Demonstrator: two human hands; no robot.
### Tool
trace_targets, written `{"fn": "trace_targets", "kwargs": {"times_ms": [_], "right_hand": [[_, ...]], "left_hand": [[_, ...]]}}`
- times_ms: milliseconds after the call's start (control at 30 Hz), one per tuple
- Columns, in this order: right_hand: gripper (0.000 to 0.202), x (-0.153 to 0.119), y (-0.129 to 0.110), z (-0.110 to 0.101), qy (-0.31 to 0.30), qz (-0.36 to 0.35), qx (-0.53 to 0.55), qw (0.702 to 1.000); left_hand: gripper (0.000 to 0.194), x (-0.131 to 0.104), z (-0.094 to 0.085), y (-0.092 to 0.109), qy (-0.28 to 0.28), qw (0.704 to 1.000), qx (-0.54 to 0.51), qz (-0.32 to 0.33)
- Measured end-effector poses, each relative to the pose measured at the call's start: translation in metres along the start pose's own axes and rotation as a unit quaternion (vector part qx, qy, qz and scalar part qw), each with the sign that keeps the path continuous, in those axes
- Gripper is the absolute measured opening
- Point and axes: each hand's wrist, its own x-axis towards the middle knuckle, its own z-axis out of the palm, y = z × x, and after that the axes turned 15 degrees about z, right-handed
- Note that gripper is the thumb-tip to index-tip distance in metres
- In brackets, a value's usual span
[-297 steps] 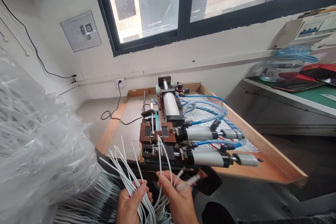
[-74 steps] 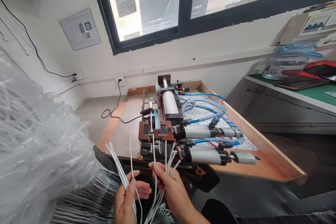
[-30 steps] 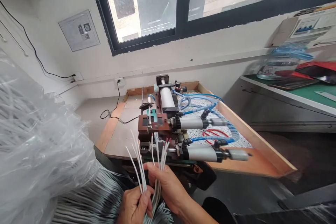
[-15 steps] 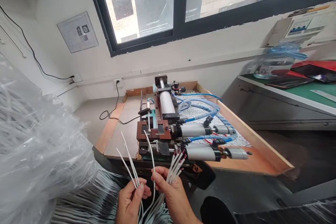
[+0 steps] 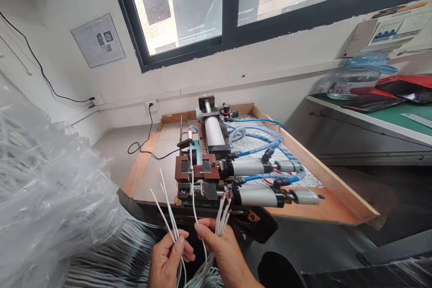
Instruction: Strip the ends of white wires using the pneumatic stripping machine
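My left hand (image 5: 170, 254) pinches a few white cables (image 5: 169, 209), their cut ends fanning upward. In my right hand (image 5: 219, 245) is a bundle of white cables (image 5: 221, 218) whose tips show dark red inner wires. Between its thumb and forefinger, that hand also pinches a single white cable (image 5: 194, 198). The tip of this cable reaches the jaws of a pneumatic wire-stripping machine (image 5: 197, 168), in line with a thin metal rod. Whether the jaws touch the cable, I cannot tell. The lower lengths of the cables hang below my hands.
A large heap of cables (image 5: 111, 252) under clear plastic (image 5: 54, 189) fills the left side. The machine sits in a shallow wooden tray (image 5: 334, 193) with blue air hoses (image 5: 266, 132) and white scraps. At right, a green-topped shelf (image 5: 416, 121) holds a plastic jug (image 5: 354, 76).
My right hand's single cable has shifted right and straightened, its tip now at the rod between the jaws. The bundle in that hand tilts slightly left. My left hand stays nearly still.
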Motion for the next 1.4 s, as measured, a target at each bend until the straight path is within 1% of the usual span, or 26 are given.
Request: {"fn": "trace_targets", "kwargs": {"times_ms": [133, 233, 267, 300, 400, 433, 467, 500, 533, 633, 667, 700, 767, 900, 1000, 1133, 1400], "right_hand": [[0.021, 0.003, -0.004, -0.002, -0.005, 0.001, -0.018, 1.000], [0.022, 0.002, -0.009, 0.000, -0.028, 0.002, -0.029, 0.999], [0.022, 0.001, -0.011, 0.002, -0.049, 0.005, -0.032, 0.998], [0.022, 0.000, -0.012, 0.004, -0.085, 0.013, -0.034, 0.996], [0.031, -0.004, -0.012, 0.012, -0.209, 0.035, -0.026, 0.977], [0.033, -0.006, -0.011, 0.014, -0.231, 0.035, -0.016, 0.972], [0.033, -0.007, -0.010, 0.015, -0.235, 0.028, -0.006, 0.972], [0.031, -0.008, -0.009, 0.015, -0.216, 0.012, 0.003, 0.976], [0.029, -0.008, -0.008, 0.015, -0.182, -0.009, 0.009, 0.983], [0.026, -0.005, -0.005, 0.011, -0.065, -0.068, 0.016, 0.995], [0.025, -0.003, -0.004, 0.010, -0.038, -0.076, 0.023, 0.996], [0.025, -0.001, -0.004, 0.009, -0.027, -0.073, 0.031, 0.997], [0.025, 0.002, -0.004, 0.008, -0.030, -0.051, 0.048, 0.997], [0.027, 0.006, -0.005, 0.009, -0.066, -0.022, 0.038, 0.997], [0.025, 0.008, -0.007, 0.012, -0.057, -0.010, 0.063, 0.996], [0.023, 0.013, -0.012, 0.015, -0.026, 0.002, 0.124, 0.992], [0.021, 0.019, -0.018, 0.017, -0.037, 0.063, 0.168, 0.983]], "left_hand": [[0.029, -0.001, -0.001, 0.000, -0.019, 1.000, -0.010, -0.003], [0.028, -0.002, -0.002, -0.001, -0.055, 0.998, 0.009, 0.026], [0.027, -0.002, -0.002, -0.001, -0.072, 0.996, 0.019, 0.039], [0.027, -0.002, -0.002, -0.002, -0.093, 0.994, 0.029, 0.052], [0.033, -0.002, -0.003, -0.005, -0.162, 0.982, 0.043, 0.090], [0.035, -0.002, -0.003, -0.005, -0.175, 0.979, 0.043, 0.098], [0.037, -0.002, -0.003, -0.005, -0.179, 0.978, 0.041, 0.101], [0.037, -0.002, -0.003, -0.005, -0.173, 0.979, 0.039, 0.098], [0.036, -0.001, -0.003, -0.004, -0.159, 0.982, 0.039, 0.094], [0.030, 0.000, -0.003, 0.000, -0.103, 0.989, 0.049, 0.091], [0.028, 0.001, -0.003, 0.001, -0.084, 0.991, 0.054, 0.092], [0.027, 0.001, -0.003, 0.002, -0.066, 0.992, 0.059, 0.091], [0.027, 0.002, -0.004, 0.002, -0.037, 0.994, 0.063, 0.079], [0.032, 0.003, -0.006, 0.002, -0.014, 0.994, 0.087, 0.068], [0.030, 0.004, -0.008, 0.003, 0.009, 0.992, 0.103, 0.077], [0.027, 0.005, -0.009, 0.005, -0.002, 0.992, 0.100, 0.082], [0.027, 0.005, -0.009, 0.003, -0.026, 0.992, 0.105, 0.071]]}}
